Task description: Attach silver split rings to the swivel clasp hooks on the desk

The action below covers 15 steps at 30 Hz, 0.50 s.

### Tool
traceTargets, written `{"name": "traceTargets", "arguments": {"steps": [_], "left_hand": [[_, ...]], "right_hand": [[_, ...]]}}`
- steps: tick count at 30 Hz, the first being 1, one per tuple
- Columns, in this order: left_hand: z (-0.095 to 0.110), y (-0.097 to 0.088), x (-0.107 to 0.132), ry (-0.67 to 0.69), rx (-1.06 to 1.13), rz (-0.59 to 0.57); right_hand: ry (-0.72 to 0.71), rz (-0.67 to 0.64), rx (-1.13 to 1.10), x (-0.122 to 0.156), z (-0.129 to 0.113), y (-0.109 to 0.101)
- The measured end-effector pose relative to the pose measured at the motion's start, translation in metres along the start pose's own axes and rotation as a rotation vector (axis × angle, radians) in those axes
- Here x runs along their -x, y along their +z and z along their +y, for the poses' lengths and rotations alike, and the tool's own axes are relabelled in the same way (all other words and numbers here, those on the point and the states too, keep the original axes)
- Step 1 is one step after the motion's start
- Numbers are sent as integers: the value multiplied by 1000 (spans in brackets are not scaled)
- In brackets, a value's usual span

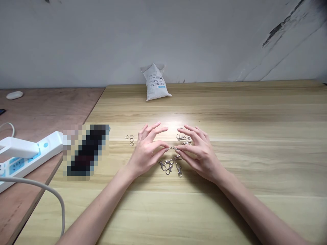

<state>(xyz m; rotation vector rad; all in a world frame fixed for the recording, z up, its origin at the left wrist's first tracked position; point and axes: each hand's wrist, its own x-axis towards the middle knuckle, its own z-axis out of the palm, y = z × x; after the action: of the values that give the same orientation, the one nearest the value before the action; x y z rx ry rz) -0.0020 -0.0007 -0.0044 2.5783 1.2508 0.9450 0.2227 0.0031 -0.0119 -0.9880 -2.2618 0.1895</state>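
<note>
Over the middle of the table, my left hand [146, 149] and my right hand [200, 153] face each other, thumb and forefinger pinched on each. Between the fingertips is a small shiny metal piece [172, 148], gripped from both sides; it is too small to tell its exact kind. The other fingers of both hands are raised and spread. Several silver swivel clasps [169, 169] lie just below the hands, and more clasps [181, 137] sit behind the right fingers, partly covered. Left of my left hand are several small metal rings [131, 140].
A white printed plastic package [157, 83] stands near the wall. To the left are a pixelated dark object [88, 149], a white power strip [30, 156] and a grey cable [57, 195] crossing the table's left side. A white case [14, 95] lies on the reddish-brown surface.
</note>
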Motion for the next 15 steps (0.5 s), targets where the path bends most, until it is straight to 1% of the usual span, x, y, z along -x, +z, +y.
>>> {"name": "traceTargets", "arguments": {"steps": [5,15], "left_hand": [[-1,-2,-1,-9,-2,12],[1,0,-1,6,-1,5]], "right_hand": [[0,8,2,0,1,-1],[10,-17,-40,1,1,2]]}}
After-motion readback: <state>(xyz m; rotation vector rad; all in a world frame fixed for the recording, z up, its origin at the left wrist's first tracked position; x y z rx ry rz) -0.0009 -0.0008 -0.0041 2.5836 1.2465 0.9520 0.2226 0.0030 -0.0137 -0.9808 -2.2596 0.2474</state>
